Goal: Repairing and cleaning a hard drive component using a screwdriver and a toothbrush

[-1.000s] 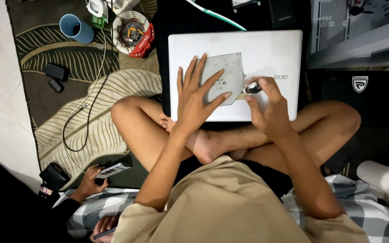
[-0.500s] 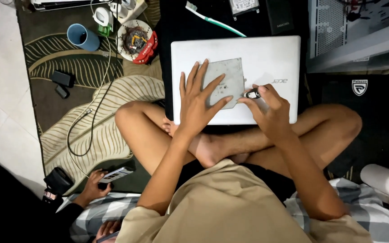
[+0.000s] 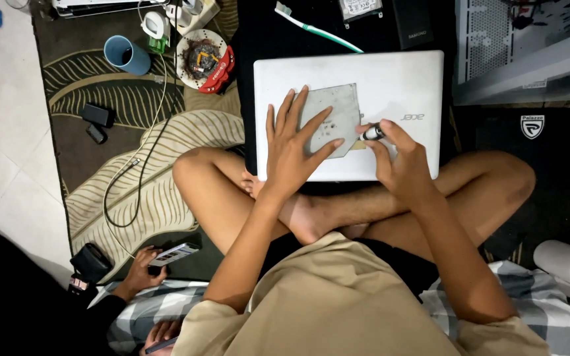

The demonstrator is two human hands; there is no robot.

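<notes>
Two hands on a grey plate atop a closed laptop

Both hands work over a white laptop lying shut across crossed legs. The left hand lies flat, fingers spread, pressing down a thin grey metal plate with a dull, speckled face and clipped corners. At three o'clock from the plate, the right hand pinches a small black-and-silver tool, tip at the plate's edge; what kind of tool is too small to tell.

As a judgement: the laptop rests on knees, not a tabletop, so a hard push could rock it, and the tip could skid off the smooth metal and scratch the matt lid.

At ten o'clock sit a blue cup and a round bowl of small parts on a leaf-patterned rug. At twelve o'clock lies a toothbrush. Another person's hand at seven o'clock holds a small device.
</notes>
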